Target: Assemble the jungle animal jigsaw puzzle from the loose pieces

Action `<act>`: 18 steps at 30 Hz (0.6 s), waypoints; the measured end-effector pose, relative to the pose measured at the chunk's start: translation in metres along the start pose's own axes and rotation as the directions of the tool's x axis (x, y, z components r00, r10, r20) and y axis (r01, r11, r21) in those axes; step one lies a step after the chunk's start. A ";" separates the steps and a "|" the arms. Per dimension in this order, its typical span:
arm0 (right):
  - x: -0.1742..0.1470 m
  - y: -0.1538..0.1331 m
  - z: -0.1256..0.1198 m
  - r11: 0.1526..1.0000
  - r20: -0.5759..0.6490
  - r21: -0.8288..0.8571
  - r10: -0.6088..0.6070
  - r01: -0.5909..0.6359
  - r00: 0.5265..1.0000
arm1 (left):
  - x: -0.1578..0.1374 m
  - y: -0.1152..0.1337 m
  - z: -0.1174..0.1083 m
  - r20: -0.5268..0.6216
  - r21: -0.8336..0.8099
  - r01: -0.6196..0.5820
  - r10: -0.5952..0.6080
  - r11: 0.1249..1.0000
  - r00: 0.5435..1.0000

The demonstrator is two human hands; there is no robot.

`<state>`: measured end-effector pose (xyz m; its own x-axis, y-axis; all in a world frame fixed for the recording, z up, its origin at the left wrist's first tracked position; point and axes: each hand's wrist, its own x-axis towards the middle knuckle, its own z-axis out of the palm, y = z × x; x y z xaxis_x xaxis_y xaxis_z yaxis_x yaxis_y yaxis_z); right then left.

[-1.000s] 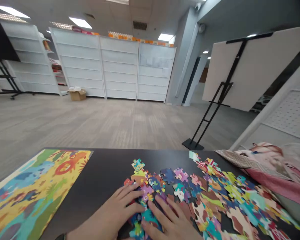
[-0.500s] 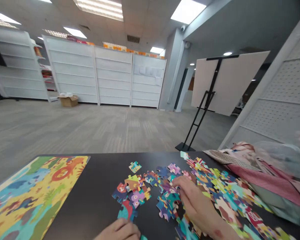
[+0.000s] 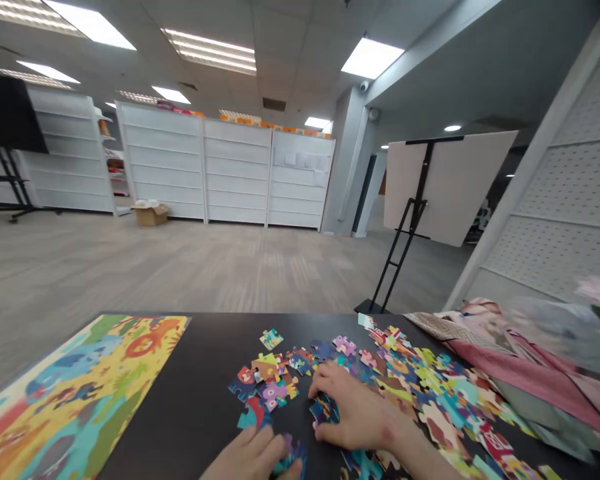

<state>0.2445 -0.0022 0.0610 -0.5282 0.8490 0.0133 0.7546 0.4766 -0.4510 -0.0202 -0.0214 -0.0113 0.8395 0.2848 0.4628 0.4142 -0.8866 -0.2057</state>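
Your right hand (image 3: 349, 408) arched over dark pieces (image 3: 325, 409), left hand (image 3: 256, 456) apart, grips unclear; red-and-teal piece (image 3: 255, 411) just ahead of left, nearer hand.

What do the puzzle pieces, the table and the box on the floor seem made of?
Puzzle pieces: probably cardboard with smooth colour print; flat, knobbed outlines.
Table: dark, faintly shiny top; laminate or painted wood, unclear.
Box: likely matte cardboard, plain brown sides.

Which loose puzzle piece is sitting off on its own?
The teal-and-yellow piece near the far edge of the table: a gap surrounds it, while the other pieces lie in clusters.
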 end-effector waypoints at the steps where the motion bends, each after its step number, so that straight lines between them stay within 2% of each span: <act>1: -0.001 0.000 0.002 1.000 -0.024 0.011 0.005 -0.004 1.000 | 0.001 -0.001 0.002 0.011 0.004 0.006 -0.006 1.000 1.000; 4: 0.000 -0.001 0.001 1.000 -0.094 0.007 0.005 -0.005 0.996 | 0.002 -0.013 -0.010 0.048 -0.062 0.049 -0.046 0.997 0.998; 6: 0.001 -0.005 -0.002 1.000 -0.140 -0.028 -0.011 0.007 0.990 | 0.001 -0.023 -0.027 0.094 -0.148 0.188 -0.175 0.971 0.980; 8: 0.000 -0.011 -0.003 0.997 -0.163 -0.065 -0.045 0.034 0.986 | -0.001 -0.032 -0.042 0.167 -0.204 0.357 -0.327 0.912 0.930; 10: -0.001 -0.018 0.002 0.996 -0.126 -0.049 -0.078 0.072 0.989 | -0.002 -0.038 -0.050 0.223 -0.220 0.448 -0.403 0.866 0.888; 15: -0.001 -0.030 0.033 0.983 0.083 0.027 -0.183 0.181 0.980 | 0.003 -0.034 -0.050 0.335 -0.261 0.551 -0.461 0.793 0.822; 18: 0.000 -0.034 0.039 0.977 0.122 0.094 -0.204 0.194 0.971 | 0.004 -0.034 -0.053 0.392 -0.296 0.622 -0.502 0.725 0.771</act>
<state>0.2039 -0.0272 0.0411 -0.7147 0.6994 -0.0034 0.5980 0.6084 -0.5217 -0.0494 -0.0096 0.0432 0.5773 0.8074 0.1217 0.7185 -0.5731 0.3941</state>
